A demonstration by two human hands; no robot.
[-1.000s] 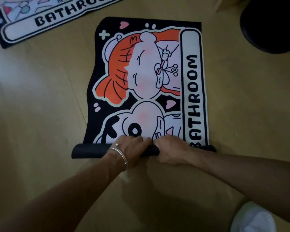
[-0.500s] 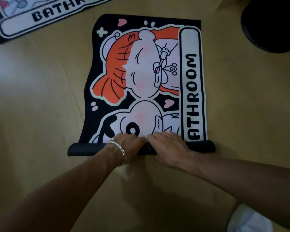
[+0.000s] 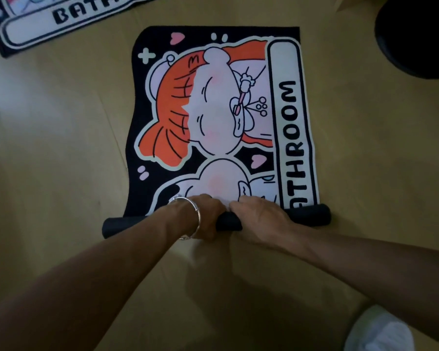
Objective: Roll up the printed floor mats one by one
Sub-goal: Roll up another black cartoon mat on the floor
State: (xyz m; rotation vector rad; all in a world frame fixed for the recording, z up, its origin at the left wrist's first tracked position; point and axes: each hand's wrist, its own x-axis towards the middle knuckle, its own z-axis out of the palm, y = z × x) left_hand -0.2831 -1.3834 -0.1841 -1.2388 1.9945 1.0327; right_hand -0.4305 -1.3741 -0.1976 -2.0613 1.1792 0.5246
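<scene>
Black roll [image 3: 308, 216] farther up the printed mat [image 3: 213, 117], left hand [image 3: 208, 215] and right hand [image 3: 259, 216] side by side, both curled over it.

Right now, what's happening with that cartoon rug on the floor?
A person is rolling up the printed mat on the wooden floor. The left hand and right hand grip the dark roll at its near end, side by side. Most of the mat lies flat. A second mat lies unrolled farther off.

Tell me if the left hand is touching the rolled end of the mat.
Touching. The head view shows the left hand curled over the black roll, its fingers pressing down on it beside the right hand.
</scene>
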